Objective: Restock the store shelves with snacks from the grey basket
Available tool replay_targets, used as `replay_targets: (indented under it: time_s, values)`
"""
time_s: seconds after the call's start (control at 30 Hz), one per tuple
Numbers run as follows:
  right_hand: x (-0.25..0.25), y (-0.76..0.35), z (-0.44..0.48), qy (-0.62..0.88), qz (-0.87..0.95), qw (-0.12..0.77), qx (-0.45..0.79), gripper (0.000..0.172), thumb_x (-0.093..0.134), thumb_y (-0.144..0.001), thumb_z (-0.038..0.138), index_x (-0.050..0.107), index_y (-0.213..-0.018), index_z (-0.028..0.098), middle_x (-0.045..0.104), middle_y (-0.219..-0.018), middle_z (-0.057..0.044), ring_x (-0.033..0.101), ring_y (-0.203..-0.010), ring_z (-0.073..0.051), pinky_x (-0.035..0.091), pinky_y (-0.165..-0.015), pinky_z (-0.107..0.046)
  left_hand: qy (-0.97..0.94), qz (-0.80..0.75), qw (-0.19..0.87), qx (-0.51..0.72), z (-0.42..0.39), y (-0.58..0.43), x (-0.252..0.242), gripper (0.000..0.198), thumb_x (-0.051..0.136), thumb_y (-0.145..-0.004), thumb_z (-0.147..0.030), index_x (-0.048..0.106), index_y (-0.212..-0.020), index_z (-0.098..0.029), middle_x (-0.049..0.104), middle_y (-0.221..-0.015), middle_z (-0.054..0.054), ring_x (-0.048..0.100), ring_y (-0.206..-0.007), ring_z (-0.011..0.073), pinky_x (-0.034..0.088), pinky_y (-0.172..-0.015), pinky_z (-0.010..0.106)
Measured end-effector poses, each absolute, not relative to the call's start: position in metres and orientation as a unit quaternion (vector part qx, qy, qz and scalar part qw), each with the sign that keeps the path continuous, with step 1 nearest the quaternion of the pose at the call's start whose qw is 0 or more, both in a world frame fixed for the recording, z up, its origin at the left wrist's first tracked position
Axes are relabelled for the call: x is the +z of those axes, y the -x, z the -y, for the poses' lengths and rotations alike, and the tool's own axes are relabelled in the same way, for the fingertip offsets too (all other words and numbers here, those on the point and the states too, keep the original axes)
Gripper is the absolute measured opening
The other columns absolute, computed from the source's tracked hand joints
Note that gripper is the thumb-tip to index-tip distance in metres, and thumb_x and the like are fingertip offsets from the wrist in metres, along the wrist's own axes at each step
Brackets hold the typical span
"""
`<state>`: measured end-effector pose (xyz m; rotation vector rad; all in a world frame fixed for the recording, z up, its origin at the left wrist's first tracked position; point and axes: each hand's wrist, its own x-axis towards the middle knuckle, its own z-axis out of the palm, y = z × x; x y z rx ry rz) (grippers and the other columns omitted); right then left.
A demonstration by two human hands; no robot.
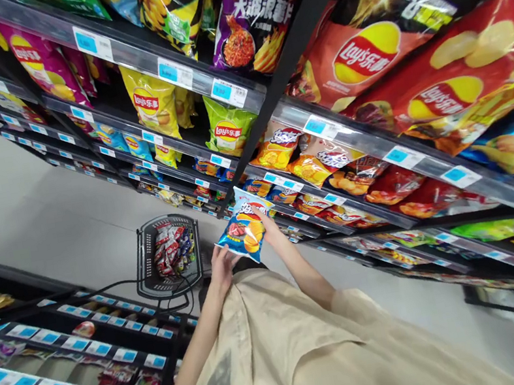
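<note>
A small glossy plastic snack bag, blue at the bottom and pale at the top with pictures of orange chips on it [243, 229], is held up in front of the person's body, between the 2 hands. The left hand [222, 267] pinches its near left corner, fingers curled at the edge. The right hand [269, 225] is closed on its right edge, with fingertips lying over the printed front. The bag is tilted, its pale top end pointing far.

Left of the bag, on the smooth grey floor [50, 176], stands a dark grey plastic shopping basket with slotted walls [142, 266], holding a heap of small red, white and purple packets [173, 248].

To the right and far side, long black shelves with clear front strips [373, 147] carry rows of chip bags behind blue and white price labels [227, 91]. Among them are a green chip bag [228, 128] and a yellow chip bag [152, 103] on 1 level, a purple chip bag [251, 21] above, and a large red chip bag [472, 58] at the right. A lower black shelf unit [78, 350] stands at the near left. The person wears a loose beige top [305, 350].
</note>
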<state>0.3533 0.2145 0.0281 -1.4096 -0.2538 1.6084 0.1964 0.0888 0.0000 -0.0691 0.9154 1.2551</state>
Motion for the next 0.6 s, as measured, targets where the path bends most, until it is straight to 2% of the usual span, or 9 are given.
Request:
replay_targets:
  time_s: [0.1, 0.2, 0.3, 0.43, 0.6]
  values:
    - [0.027, -0.364, -0.207, 0.605, 0.101, 0.457, 0.644, 0.039, 0.088, -0.077, 0.03, 0.071, -0.11, 0.02, 0.081, -0.103, -0.006, 0.077, -0.1, -0.027, 0.064, -0.094, -0.042, 0.043, -0.432, 0.698, 0.569, -0.093, -0.202, -0.003, 0.047, 0.089, -0.07, -0.026, 0.064, -0.109, -0.023, 0.077, -0.102, 0.0, 0.072, -0.091, 0.017, 0.059, -0.097, 0.043]
    - [0.007, -0.38, -0.19, 0.568, 0.143, 0.414, 0.696, 0.051, 0.094, -0.066, 0.03, 0.072, -0.112, 0.023, 0.08, -0.113, -0.007, 0.075, -0.108, -0.027, 0.06, -0.102, -0.043, 0.083, -0.441, 0.694, 0.563, -0.095, -0.202, -0.017, 0.052, 0.092, -0.065, -0.025, 0.063, -0.109, -0.023, 0.075, -0.092, -0.002, 0.071, -0.083, 0.0158, 0.062, -0.092, 0.043]
    - [-0.031, -0.394, -0.17, 0.564, 0.172, 0.345, 0.73, 0.063, 0.097, -0.058, 0.025, 0.072, -0.116, 0.026, 0.078, -0.119, -0.008, 0.073, -0.114, -0.031, 0.054, -0.109, -0.05, 0.109, -0.449, 0.705, 0.538, -0.093, -0.202, -0.046, 0.053, 0.093, -0.065, -0.027, 0.064, -0.109, -0.022, 0.075, -0.1, 0.001, 0.073, -0.088, 0.0183, 0.064, -0.087, 0.041]
    - [-0.099, -0.405, -0.141, 0.574, 0.139, 0.28, 0.757, 0.06, 0.092, -0.068, 0.033, 0.071, -0.124, 0.028, 0.076, -0.123, -0.01, 0.072, -0.116, -0.034, 0.052, -0.108, -0.056, 0.081, -0.471, 0.726, 0.494, -0.086, -0.203, -0.106, 0.052, 0.092, -0.067, -0.031, 0.067, -0.112, -0.022, 0.074, -0.113, 0.006, 0.074, -0.091, 0.0208, 0.064, -0.079, 0.035]
    - [-0.181, -0.419, -0.103, 0.616, 0.102, 0.29, 0.725, 0.054, 0.091, -0.071, 0.032, 0.073, -0.122, 0.033, 0.076, -0.123, -0.006, 0.072, -0.116, -0.032, 0.053, -0.108, -0.054, 0.006, -0.502, 0.737, 0.453, -0.088, -0.202, -0.194, 0.043, 0.088, -0.069, -0.024, 0.073, -0.109, -0.021, 0.076, -0.105, 0.006, 0.07, -0.079, 0.017, 0.059, -0.071, 0.027]
